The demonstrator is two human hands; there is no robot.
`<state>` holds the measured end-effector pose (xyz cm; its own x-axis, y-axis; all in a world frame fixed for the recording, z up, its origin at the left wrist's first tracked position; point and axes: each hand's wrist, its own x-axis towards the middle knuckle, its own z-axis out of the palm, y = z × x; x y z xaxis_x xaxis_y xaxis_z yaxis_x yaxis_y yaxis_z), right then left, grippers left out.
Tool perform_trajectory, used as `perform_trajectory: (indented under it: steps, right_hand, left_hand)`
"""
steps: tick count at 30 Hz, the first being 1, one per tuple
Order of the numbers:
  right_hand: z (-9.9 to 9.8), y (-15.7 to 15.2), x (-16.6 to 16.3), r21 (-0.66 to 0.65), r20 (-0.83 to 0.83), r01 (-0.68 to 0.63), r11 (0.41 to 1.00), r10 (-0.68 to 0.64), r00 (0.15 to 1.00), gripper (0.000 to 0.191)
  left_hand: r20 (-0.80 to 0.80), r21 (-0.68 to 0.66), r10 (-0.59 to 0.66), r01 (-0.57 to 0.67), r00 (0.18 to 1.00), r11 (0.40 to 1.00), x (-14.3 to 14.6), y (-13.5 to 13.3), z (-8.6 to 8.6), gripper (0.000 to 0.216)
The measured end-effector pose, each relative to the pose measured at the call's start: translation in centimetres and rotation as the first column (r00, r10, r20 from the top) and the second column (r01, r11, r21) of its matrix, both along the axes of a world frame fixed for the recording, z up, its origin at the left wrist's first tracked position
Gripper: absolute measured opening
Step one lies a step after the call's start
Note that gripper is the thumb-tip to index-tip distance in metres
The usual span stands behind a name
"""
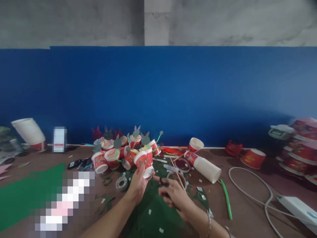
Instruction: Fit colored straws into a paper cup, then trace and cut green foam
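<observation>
My left hand [139, 185] is closed around a red and white printed paper cup [143, 162], tilted with its white base towards me. Close to that base is my right hand [174, 195], its fingers wrapped around black-handled scissors [163, 182]; the blades are hard to make out. Just beyond the held cup stands a cluster of similar cups [112, 158], several bearing paper animal heads with ears [136, 131] and bent coloured stems. Beside my left forearm lies a roll of tape [122, 183]. Green paper [151, 201] with small white scraps lies beneath my hands.
A stack of paper cups [206, 168] lies on its side at the right, near a green stem [226, 200]. Further right are a white cable [266, 191], a power strip [299, 208] and piled red cups [302, 145]. A green sheet [32, 195] covers the table's left. Behind stands a blue wall [158, 96].
</observation>
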<state>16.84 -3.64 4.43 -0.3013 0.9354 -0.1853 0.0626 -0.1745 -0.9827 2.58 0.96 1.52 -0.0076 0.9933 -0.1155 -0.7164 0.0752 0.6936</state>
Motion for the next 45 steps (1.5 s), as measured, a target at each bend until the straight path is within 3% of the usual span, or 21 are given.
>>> perform_trajectory:
  steps: [3, 5, 6, 7, 9, 10, 12, 14, 16, 19, 22, 24, 27, 30, 33, 35, 37, 39, 41, 43, 45]
  right_hand:
    - [-0.1, -1.1, -0.5, 0.483, 0.48, -0.152, 0.862, -0.116, 0.869, 0.05]
    - [-0.2, -1.4, -0.7, 0.549, 0.559, -0.214, 0.808, -0.164, 0.813, 0.055]
    - [-0.2, -1.4, -0.7, 0.526, 0.517, -0.177, 0.832, -0.148, 0.843, 0.053]
    - [-0.3, -1.2, -0.7, 0.461, 0.414, -0.099, 0.882, -0.114, 0.903, 0.049]
    - [-0.4, -0.6, -0.5, 0.135, 0.056, 0.026, 0.99, -0.034, 0.998, 0.034]
    - [-0.4, -0.2, -0.3, -0.086, -0.151, 0.011, 0.996, -0.024, 0.988, 0.026]
    - [-0.4, 0.3, 0.1, -0.374, -0.46, -0.154, 0.914, -0.039, 0.887, 0.015]
    - [-0.3, 0.4, 0.3, -0.426, -0.581, -0.23, 0.875, -0.07, 0.811, 0.013]
    - [-0.2, 0.2, 0.1, -0.375, -0.571, -0.169, 0.911, -0.084, 0.817, 0.013]
    - [-0.1, -0.3, -0.3, -0.181, -0.391, -0.038, 0.983, -0.037, 0.92, 0.036]
    - [-0.2, -0.6, -0.3, 0.225, -0.016, -0.042, 0.974, 0.047, 0.999, 0.037]
    - [-0.4, -0.6, -0.2, 0.464, 0.283, -0.135, 0.875, -0.003, 0.959, 0.038]
    - [-1.0, -0.8, -0.2, 0.527, 0.589, -0.241, 0.815, -0.147, 0.794, 0.047]
    - [-1.3, -0.8, -0.5, 0.447, 0.534, -0.153, 0.882, -0.125, 0.836, 0.04]
    - [-0.8, -0.3, -0.6, 0.064, 0.135, 0.007, 0.998, -0.016, 0.991, 0.03]
    - [-0.3, 0.1, -0.4, -0.199, -0.19, -0.024, 0.98, -0.015, 0.982, 0.026]
    - [0.0, 0.2, -0.3, -0.258, -0.35, -0.068, 0.964, -0.027, 0.936, 0.023]
    - [-0.1, 0.1, -0.3, -0.149, -0.203, -0.036, 0.988, 0.005, 0.979, 0.027]
    - [-0.4, -0.2, -0.3, 0.151, 0.155, -0.035, 0.988, 0.012, 0.988, 0.028]
    - [-0.7, -0.5, -0.3, 0.445, 0.51, -0.171, 0.879, -0.092, 0.855, 0.034]
    - [-1.0, -0.8, -0.2, 0.556, 0.705, -0.328, 0.764, -0.224, 0.673, 0.046]
  left_hand:
    - [-0.007, 0.012, -0.019, 0.019, 1.0, 1.0, 0.0, 0.0, 0.0, 0.043]
    - [-0.008, 0.013, -0.021, 0.021, 1.0, 1.0, -0.1, -0.1, -0.2, 0.044]
    - [-0.008, 0.014, -0.019, 0.019, 1.0, 1.0, -0.1, -0.1, -0.2, 0.043]
    - [-0.008, 0.015, -0.018, 0.018, 1.0, 1.0, -0.1, -0.1, -0.2, 0.042]
    - [-0.006, 0.018, -0.009, 0.009, 1.0, 1.0, -0.1, 0.0, -0.3, 0.04]
    - [-0.004, 0.018, -0.006, 0.006, 1.0, 1.0, -0.1, 0.0, -0.3, 0.04]
    - [0.0, 0.012, -0.006, 0.006, 1.0, 1.0, -0.1, 0.0, -0.2, 0.041]
    - [0.0, 0.002, -0.006, 0.006, 1.0, 1.0, -0.1, 0.1, -0.2, 0.042]
    - [-0.001, -0.003, 0.009, -0.009, 1.0, 1.0, -0.1, 0.2, -0.2, 0.042]
    - [-0.013, 0.007, 0.022, -0.022, 1.0, 1.0, -0.2, 0.3, -0.4, 0.041]
    - [-0.033, 0.027, 0.017, -0.016, 0.999, 1.0, -0.2, 0.3, -0.8, 0.042]
    - [-0.04, 0.041, 0.015, -0.013, 0.999, 0.999, -0.1, 0.4, -1.0, 0.042]
    - [-0.038, 0.059, 0.011, -0.008, 0.999, 0.998, 0.1, 0.4, -1.2, 0.042]
    - [-0.036, 0.062, 0.01, -0.007, 0.999, 0.998, 0.2, 0.4, -1.0, 0.042]
    - [-0.035, 0.033, 0.025, -0.024, 0.999, 0.999, 0.1, 0.2, -0.6, 0.042]
    - [-0.037, 0.025, 0.025, -0.024, 0.999, 0.999, 0.1, 0.1, -0.5, 0.042]
    - [-0.04, 0.036, 0.014, -0.013, 0.999, 0.999, 0.1, 0.1, -0.5, 0.042]
    - [-0.035, 0.046, 0.013, -0.012, 0.999, 0.999, 0.1, 0.1, -0.7, 0.041]
    - [-0.027, 0.049, 0.019, -0.017, 0.999, 0.999, 0.2, 0.2, -1.0, 0.041]
    - [-0.027, 0.053, 0.01, -0.008, 1.0, 0.999, 0.3, 0.3, -1.2, 0.042]
    - [-0.03, 0.059, -0.003, 0.004, 1.0, 0.998, 0.3, 0.3, -1.2, 0.044]
